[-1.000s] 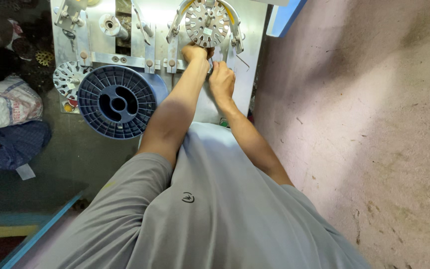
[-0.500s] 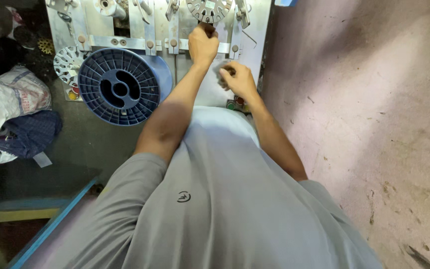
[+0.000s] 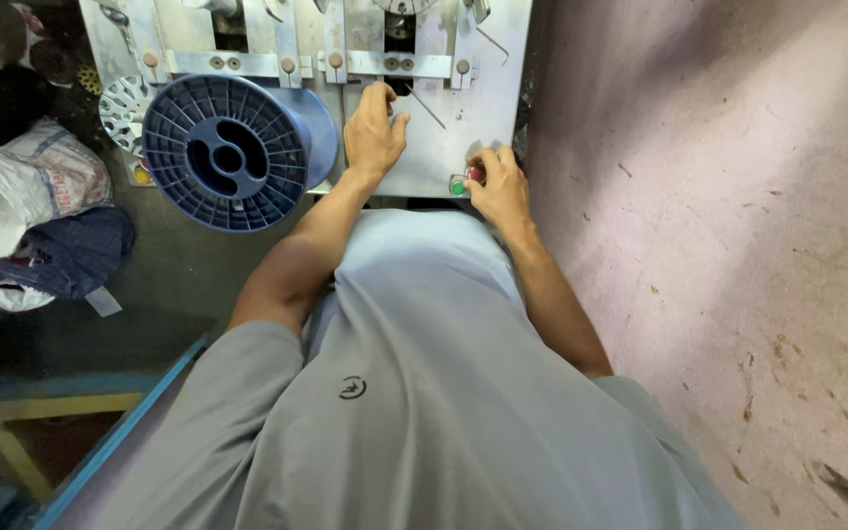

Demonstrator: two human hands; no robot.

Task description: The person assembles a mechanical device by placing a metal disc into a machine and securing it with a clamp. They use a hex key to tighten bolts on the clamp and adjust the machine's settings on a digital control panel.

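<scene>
left hand point(image 3: 375, 128) spread loose, empty on the white machine panel point(image 3: 444, 137) | right hand point(image 3: 499, 186) fingers pressing red button point(image 3: 476, 174) beside green button point(image 3: 456, 185), panel's lower right corner | blue spool point(image 3: 228, 152) left

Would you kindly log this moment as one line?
left hand: flat on panel | right hand: on red button, beside green button | blue spool: left

Looking straight down: left hand point(image 3: 373, 128) is resting open and flat on the white machine panel point(image 3: 444, 137), right next to a big blue plastic spool point(image 3: 228, 152). Right hand point(image 3: 498, 186) has its fingertips on a red button point(image 3: 476, 174) with a green button point(image 3: 457, 185) just beside it at the panel's lower edge. Off to the left there's a white bag point(image 3: 26, 191) and some dark blue cloth point(image 3: 71, 255) on the floor.
</scene>
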